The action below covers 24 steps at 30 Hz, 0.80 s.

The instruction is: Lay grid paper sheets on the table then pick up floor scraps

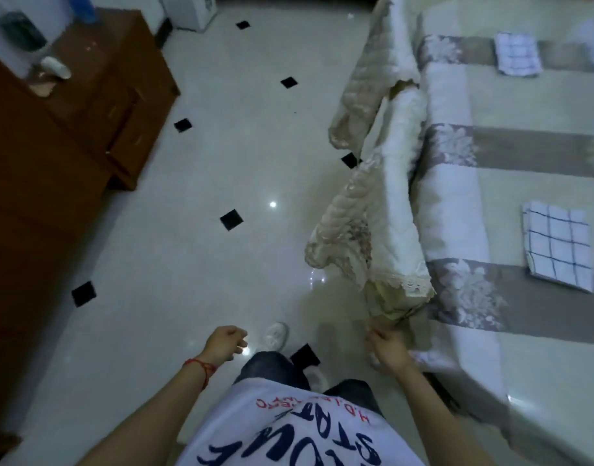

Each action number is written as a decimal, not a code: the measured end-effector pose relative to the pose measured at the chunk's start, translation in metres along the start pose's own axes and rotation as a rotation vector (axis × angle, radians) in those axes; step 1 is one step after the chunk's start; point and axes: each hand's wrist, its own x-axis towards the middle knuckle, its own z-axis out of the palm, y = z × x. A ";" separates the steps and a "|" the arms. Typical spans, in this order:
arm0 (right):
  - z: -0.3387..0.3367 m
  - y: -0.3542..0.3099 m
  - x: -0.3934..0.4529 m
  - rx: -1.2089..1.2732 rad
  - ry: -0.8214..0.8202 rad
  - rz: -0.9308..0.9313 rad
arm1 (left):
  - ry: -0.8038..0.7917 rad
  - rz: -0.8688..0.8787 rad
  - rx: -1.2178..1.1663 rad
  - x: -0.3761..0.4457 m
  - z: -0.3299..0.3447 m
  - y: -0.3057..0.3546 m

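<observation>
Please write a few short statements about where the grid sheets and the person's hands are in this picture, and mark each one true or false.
1. Two grid sheets lie on the covered surface at the right, a far sheet and a near sheet. True.
2. The two sheets overlap. False: they lie well apart.
3. The left hand holds a grid sheet. False: its fingers are loosely curled and hold nothing.
4. The right hand is beside the hanging quilted cover. True.
5. The wooden cabinet stands across the tiled floor from the sheets. True.
</observation>
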 end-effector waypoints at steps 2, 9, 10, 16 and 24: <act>0.006 0.002 -0.008 0.083 0.074 0.043 | -0.062 0.054 0.111 0.018 -0.007 0.038; 0.029 0.007 -0.041 0.492 0.398 0.163 | -0.272 0.418 0.411 0.035 0.000 0.177; 0.030 0.005 -0.047 0.528 0.440 0.153 | -0.299 0.474 0.437 0.033 0.003 0.193; 0.010 -0.034 -0.093 0.796 0.785 0.043 | -0.440 0.802 0.350 -0.012 0.019 0.276; -0.071 -0.087 -0.109 0.827 1.037 -0.130 | -0.687 1.132 0.262 -0.075 0.060 0.356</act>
